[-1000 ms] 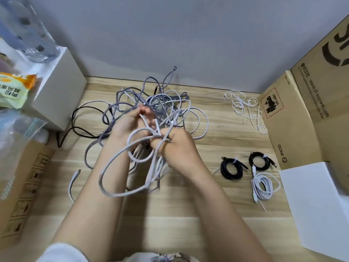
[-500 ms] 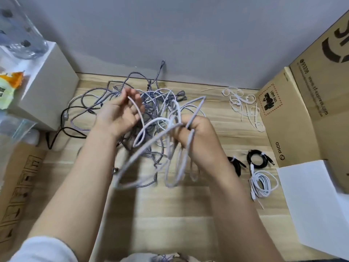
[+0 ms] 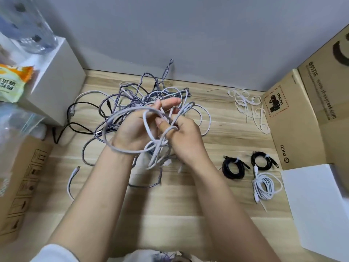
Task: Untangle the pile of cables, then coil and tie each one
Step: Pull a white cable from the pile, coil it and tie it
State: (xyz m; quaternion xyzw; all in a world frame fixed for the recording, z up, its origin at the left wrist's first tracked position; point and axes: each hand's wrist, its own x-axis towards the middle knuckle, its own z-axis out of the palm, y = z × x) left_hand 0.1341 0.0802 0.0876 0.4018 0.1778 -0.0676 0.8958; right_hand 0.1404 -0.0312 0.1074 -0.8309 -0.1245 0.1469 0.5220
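from the head camera, your left hand [image 3: 136,127] is raised over the wooden floor [image 3: 179,214] with a big loop of pale cable [image 3: 120,148] draped around it near the wrist, its fingers stretched forward and threaded among the strands rather than clamped on any one. your right hand [image 3: 186,137] is just beside it, fingers curled and pinching that pale cable where several loops cross. under and behind both hands the cable pile [image 3: 136,91] lies tangled near the wall, grey braided, white and black strands spreading left toward a white box [image 3: 56,82]. to the right, well apart from the pile, two black coils [image 3: 233,167] and one white coil [image 3: 266,186] lie tied, near a cardboard box [image 3: 294,120]. loose white ties [image 3: 247,104] lie by the wall.
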